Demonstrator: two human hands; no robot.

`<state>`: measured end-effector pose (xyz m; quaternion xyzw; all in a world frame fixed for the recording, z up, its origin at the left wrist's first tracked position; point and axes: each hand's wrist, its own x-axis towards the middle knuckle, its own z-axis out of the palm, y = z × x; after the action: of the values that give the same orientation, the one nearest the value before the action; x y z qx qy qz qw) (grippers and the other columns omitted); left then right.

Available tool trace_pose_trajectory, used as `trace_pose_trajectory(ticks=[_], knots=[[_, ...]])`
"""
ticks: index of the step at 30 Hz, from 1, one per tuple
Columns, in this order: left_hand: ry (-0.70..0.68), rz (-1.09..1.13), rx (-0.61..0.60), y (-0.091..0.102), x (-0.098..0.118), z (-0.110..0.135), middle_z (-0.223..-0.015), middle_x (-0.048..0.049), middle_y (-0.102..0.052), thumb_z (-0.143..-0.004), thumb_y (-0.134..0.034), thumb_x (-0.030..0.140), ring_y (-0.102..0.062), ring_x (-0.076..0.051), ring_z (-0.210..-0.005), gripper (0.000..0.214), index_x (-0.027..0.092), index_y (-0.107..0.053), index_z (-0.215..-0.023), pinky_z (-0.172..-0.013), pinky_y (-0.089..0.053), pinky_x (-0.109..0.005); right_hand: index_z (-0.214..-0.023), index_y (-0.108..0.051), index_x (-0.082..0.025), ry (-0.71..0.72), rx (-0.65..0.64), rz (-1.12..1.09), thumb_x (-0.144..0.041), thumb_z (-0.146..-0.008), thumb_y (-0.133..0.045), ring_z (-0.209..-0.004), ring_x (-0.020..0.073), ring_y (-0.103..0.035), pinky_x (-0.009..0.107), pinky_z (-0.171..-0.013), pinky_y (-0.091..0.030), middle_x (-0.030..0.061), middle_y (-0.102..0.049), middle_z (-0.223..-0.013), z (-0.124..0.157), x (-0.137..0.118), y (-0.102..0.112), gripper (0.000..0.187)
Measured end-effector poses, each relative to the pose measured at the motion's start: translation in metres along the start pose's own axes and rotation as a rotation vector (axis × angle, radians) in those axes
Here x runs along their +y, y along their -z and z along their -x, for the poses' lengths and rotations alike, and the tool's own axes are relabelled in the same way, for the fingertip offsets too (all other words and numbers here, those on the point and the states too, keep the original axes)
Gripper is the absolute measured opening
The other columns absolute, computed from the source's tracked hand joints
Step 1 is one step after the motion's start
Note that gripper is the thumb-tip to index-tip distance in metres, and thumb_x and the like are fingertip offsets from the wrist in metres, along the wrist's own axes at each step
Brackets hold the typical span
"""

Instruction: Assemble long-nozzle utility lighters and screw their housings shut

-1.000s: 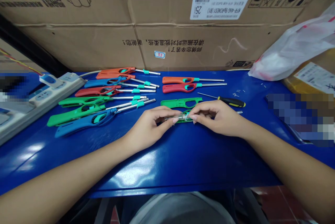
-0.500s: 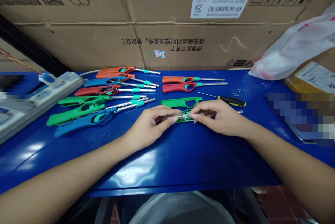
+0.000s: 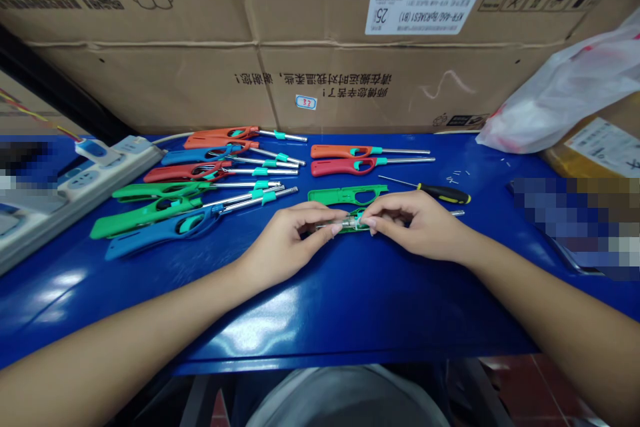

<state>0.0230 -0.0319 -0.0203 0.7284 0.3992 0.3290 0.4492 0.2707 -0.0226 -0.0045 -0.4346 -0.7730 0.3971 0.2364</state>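
Observation:
My left hand (image 3: 283, 240) pinches the clear fuel tank (image 3: 340, 222) of a utility lighter between thumb and fingers. Thumb and forefinger of my right hand (image 3: 425, 224) are pressed together at the teal trigger area of the same lighter. A green casing half (image 3: 361, 230) shows beneath the parts, and the metal tip (image 3: 458, 213) of the barrel sticks out past my right hand. Most of the lighter is hidden by my fingers. Just behind them lies a loose green casing half (image 3: 325, 196), its hollow side up.
Several assembled-looking lighters (image 3: 160, 240) lie on the left, with an orange (image 3: 340, 151) and a red one (image 3: 340, 167) at the back. A screwdriver (image 3: 447, 193) and small screws (image 3: 453, 179) lie right. A power strip (image 3: 85, 177), cardboard box (image 3: 200, 87) and plastic bag (image 3: 545, 100) border the table.
Both hands keep their place on the lighter; the clear tank and trigger parts show only a very slight shift. Everything else lies as before.

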Motion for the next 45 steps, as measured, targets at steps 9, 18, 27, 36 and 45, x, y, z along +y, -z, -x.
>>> trace_pose_trajectory(ticks=[9, 18, 27, 36, 45], knots=[[-0.009, 0.017, 0.027, -0.002, 0.000, 0.001, -0.105, -0.0087, -0.075, -0.094, -0.067, 0.029, -0.068, -0.018, -0.087, 0.027, 0.019, -0.078, -0.116, -0.074, -0.052, -0.028, -0.082, -0.075, -0.016, -0.003, 0.049, -0.002, -0.040, -0.093, -0.063, -0.050, 0.0096, -0.044, 0.024, -0.049, -0.033, -0.0006, -0.059, -0.059, -0.002, 0.002, -0.005, 0.028], [0.015, 0.036, 0.042, -0.004, 0.000, 0.001, -0.104, -0.0088, -0.076, -0.093, -0.068, 0.030, -0.069, -0.018, -0.088, 0.027, 0.016, -0.078, -0.114, -0.075, -0.051, -0.028, -0.080, -0.074, -0.016, -0.032, 0.049, -0.019, -0.040, -0.093, -0.062, -0.050, 0.0092, -0.042, 0.025, -0.048, -0.031, -0.0013, -0.057, -0.058, -0.002, 0.002, -0.009, 0.030], [0.020, 0.042, 0.052, -0.004, -0.001, 0.001, -0.103, -0.0089, -0.077, -0.092, -0.070, 0.033, -0.069, -0.019, -0.086, 0.027, 0.017, -0.080, -0.111, -0.072, -0.051, -0.029, -0.077, -0.073, -0.017, -0.061, 0.068, -0.011, -0.036, -0.093, -0.062, -0.048, 0.0086, -0.041, 0.025, -0.047, -0.030, -0.0024, -0.055, -0.055, -0.003, -0.001, -0.012, 0.028], [-0.004, -0.005, 0.069, -0.004, -0.001, 0.001, -0.103, -0.0087, -0.075, -0.092, -0.070, 0.030, -0.067, -0.017, -0.084, 0.028, 0.018, -0.079, -0.115, -0.071, -0.049, -0.029, -0.081, -0.077, -0.016, -0.070, 0.114, -0.030, -0.039, -0.092, -0.062, -0.053, 0.0116, -0.049, 0.026, -0.050, -0.035, 0.0047, -0.068, -0.068, -0.002, 0.001, -0.011, 0.030], [-0.023, 0.003, 0.091, -0.005, -0.001, 0.002, -0.102, -0.0085, -0.075, -0.092, -0.070, 0.030, -0.067, -0.016, -0.082, 0.026, 0.017, -0.079, -0.113, -0.069, -0.050, -0.027, -0.087, -0.077, -0.015, -0.003, 0.109, -0.006, -0.032, -0.087, -0.065, -0.048, 0.0082, -0.036, 0.024, -0.045, -0.027, -0.0049, -0.047, -0.054, -0.002, -0.002, -0.007, 0.020]])
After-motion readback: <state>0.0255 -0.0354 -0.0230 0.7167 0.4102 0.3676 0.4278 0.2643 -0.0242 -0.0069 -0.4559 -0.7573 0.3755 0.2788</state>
